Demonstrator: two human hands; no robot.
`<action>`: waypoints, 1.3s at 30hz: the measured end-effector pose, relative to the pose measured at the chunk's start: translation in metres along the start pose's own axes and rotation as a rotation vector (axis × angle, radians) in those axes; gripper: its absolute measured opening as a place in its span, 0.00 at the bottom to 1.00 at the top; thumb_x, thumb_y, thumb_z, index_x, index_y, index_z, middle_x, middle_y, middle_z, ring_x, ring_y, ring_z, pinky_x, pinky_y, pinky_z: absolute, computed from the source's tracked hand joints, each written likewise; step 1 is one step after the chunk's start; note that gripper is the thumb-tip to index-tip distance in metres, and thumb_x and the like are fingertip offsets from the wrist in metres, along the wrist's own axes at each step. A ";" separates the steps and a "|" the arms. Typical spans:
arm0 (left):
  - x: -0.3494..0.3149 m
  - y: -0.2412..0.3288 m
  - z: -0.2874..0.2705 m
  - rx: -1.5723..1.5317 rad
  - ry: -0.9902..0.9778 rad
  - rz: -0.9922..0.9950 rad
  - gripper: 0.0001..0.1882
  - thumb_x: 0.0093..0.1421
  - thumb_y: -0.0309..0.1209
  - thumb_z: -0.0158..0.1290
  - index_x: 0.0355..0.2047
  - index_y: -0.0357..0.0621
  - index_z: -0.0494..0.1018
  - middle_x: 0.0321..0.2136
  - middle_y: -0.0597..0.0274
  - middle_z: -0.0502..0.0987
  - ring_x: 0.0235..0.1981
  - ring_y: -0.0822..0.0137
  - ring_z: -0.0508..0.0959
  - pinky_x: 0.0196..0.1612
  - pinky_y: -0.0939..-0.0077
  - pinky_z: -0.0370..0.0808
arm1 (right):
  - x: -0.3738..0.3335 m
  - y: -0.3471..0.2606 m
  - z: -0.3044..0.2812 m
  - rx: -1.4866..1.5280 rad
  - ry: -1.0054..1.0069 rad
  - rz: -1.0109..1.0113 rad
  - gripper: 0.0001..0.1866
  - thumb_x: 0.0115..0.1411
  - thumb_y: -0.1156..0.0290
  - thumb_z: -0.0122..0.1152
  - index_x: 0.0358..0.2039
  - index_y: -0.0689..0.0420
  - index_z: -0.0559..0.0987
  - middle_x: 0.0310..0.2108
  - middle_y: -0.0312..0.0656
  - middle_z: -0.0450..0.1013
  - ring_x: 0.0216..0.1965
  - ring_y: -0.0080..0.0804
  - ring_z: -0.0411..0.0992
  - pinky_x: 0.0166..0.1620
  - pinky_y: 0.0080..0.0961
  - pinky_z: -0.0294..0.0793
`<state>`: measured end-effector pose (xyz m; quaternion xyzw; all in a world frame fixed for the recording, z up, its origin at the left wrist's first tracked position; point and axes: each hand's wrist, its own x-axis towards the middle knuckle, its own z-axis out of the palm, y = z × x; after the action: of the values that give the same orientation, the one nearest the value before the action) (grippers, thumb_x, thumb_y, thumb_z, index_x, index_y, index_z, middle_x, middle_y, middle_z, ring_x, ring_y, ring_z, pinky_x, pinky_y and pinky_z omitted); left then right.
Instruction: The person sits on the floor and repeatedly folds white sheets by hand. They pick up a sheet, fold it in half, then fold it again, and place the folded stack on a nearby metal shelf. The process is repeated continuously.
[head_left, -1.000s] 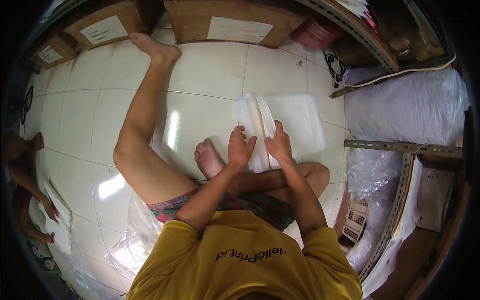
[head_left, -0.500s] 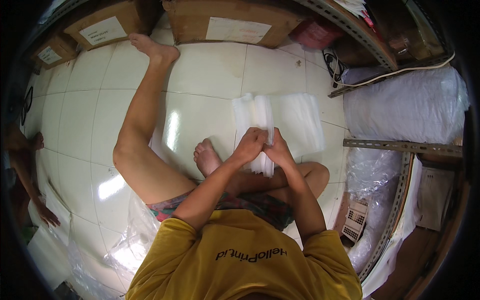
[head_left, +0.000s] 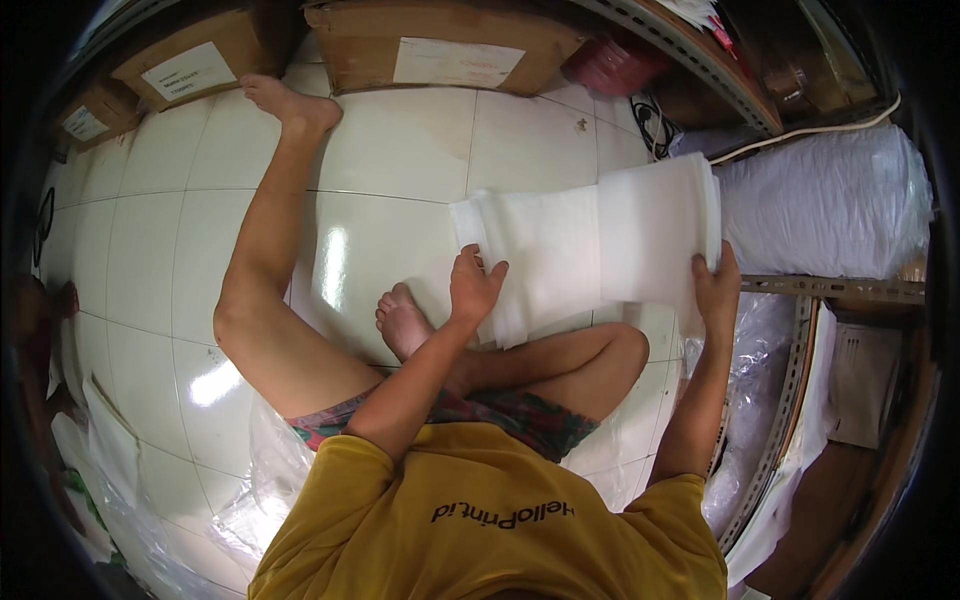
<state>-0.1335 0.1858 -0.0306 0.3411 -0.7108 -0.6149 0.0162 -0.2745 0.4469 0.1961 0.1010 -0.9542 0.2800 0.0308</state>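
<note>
A stack of thin, slightly see-through white sheets (head_left: 560,245) lies in front of my crossed leg, its left end folded over in a thick band. My left hand (head_left: 475,285) rests on that folded end with the thumb spread away from the fingers. Several sheets (head_left: 660,220) are raised at the right end. Around their right edge my right hand (head_left: 717,285) is closed, thumb on the near face and fingers mostly behind. The sheets' right part looks blurred by motion.
Cardboard boxes (head_left: 440,50) line the far side of the tiled floor. At right, metal shelving (head_left: 830,290) holds a big plastic-wrapped white bundle (head_left: 820,205) and clear plastic (head_left: 750,370). Another clear plastic sheet (head_left: 265,470) lies by my left thigh. A person's shadowed limb (head_left: 35,310) shows far left.
My hands were together over the folded band; now the right has moved right, pulling the sheets out and up. My left hand has shifted slightly left and loosened. The other person's hand is gone from view.
</note>
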 end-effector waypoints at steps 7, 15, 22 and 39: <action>0.001 0.011 0.007 0.067 -0.027 0.030 0.31 0.54 0.38 0.60 0.52 0.31 0.66 0.40 0.41 0.77 0.43 0.48 0.78 0.48 0.61 0.74 | -0.033 -0.029 0.158 -0.059 -0.297 0.049 0.21 0.53 0.72 0.59 0.49 0.63 0.73 0.40 0.60 0.76 0.44 0.58 0.75 0.47 0.44 0.73; 0.007 0.014 0.000 -0.139 -0.271 -0.100 0.31 0.60 0.42 0.54 0.57 0.34 0.61 0.43 0.42 0.76 0.44 0.52 0.77 0.47 0.61 0.75 | -0.071 -0.029 0.225 0.302 -0.632 0.129 0.41 0.54 0.68 0.62 0.65 0.63 0.55 0.52 0.62 0.71 0.52 0.54 0.72 0.55 0.38 0.71; 0.003 0.035 -0.005 -0.439 -0.566 -0.160 0.28 0.65 0.46 0.48 0.57 0.38 0.64 0.46 0.48 0.72 0.50 0.60 0.70 0.49 0.66 0.71 | -0.075 -0.023 0.230 0.121 -0.524 0.015 0.48 0.51 0.64 0.69 0.66 0.61 0.51 0.52 0.61 0.71 0.53 0.53 0.72 0.55 0.39 0.71; -0.002 0.008 -0.010 -0.310 -0.126 -0.025 0.15 0.60 0.35 0.55 0.42 0.37 0.73 0.27 0.58 0.77 0.30 0.69 0.74 0.37 0.71 0.73 | -0.075 -0.065 0.206 0.083 -0.451 0.114 0.26 0.55 0.68 0.61 0.53 0.59 0.66 0.41 0.61 0.76 0.46 0.58 0.74 0.49 0.44 0.74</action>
<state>-0.1313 0.1781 -0.0205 0.3042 -0.6028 -0.7375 0.0163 -0.1885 0.2952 0.0481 0.1083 -0.9287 0.2907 -0.2032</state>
